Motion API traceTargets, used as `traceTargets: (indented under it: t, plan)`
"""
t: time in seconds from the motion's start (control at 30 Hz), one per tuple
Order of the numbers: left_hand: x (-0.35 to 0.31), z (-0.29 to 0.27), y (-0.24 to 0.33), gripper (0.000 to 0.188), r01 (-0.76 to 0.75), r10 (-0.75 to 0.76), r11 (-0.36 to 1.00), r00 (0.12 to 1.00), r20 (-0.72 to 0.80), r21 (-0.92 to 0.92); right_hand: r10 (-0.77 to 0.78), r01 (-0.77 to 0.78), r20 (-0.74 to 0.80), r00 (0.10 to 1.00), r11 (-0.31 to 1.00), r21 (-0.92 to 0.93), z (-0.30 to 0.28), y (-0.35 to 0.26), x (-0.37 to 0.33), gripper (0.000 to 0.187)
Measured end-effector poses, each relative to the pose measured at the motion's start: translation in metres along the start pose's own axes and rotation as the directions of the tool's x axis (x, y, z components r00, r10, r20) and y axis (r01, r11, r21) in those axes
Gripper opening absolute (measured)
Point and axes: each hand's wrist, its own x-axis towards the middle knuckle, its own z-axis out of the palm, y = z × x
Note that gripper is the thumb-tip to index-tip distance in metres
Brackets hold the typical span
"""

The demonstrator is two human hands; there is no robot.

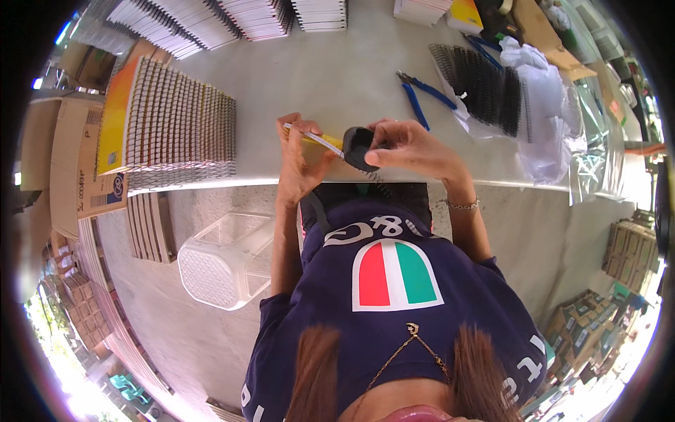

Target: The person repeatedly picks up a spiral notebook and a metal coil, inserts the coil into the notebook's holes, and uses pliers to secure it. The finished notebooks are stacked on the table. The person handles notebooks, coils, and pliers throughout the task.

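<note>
My left hand [299, 160] is closed around a thin notebook [316, 137], seen nearly edge-on, with some yellow on its cover. It is held just above the table's near edge. My right hand [418, 149] pinches a black, hollow, round piece [354, 145] between thumb and fingers. This piece is against or very close to the notebook's right end; its exact kind is unclear. Below it a dark spiral binding coil [378, 184] trails down toward my lap. How the coil meets the notebook is hidden.
A stack of yellow-covered spiral notebooks [176, 123] stands left on the table [295, 77], with more bound stacks [320, 14] at the back. Blue-handled pliers [416, 98] and a bundle of black coils [481, 88] on plastic lie right. A white stool [218, 271] stands below left.
</note>
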Motion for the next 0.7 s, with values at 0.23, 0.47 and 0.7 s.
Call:
traceTargets:
  t: [0.23, 0.47, 0.7]
  plan:
    - [-0.001, -0.004, 0.002, 0.058, 0.032, -0.032, 0.999, 0.999, 0.044, -0.009, -0.095, 0.091, -0.061, 0.994, 0.993, -0.077, 0.004, -0.004, -0.010, 0.046]
    - [-0.007, -0.004, -0.017, 0.057, 0.049, -0.043, 0.993, 0.998, 0.055, -0.111, 0.006, -0.010, 0.031, 0.999, 0.993, 0.120, 0.001, -0.008, -0.006, 0.034]
    - [-0.003, -0.003, -0.011, 0.052, 0.043, -0.035, 0.980, 0.998, 0.043, -0.196, -0.208, 0.210, 0.042, 0.977, 0.977, -0.037, 0.004, -0.014, -0.003, 0.051]
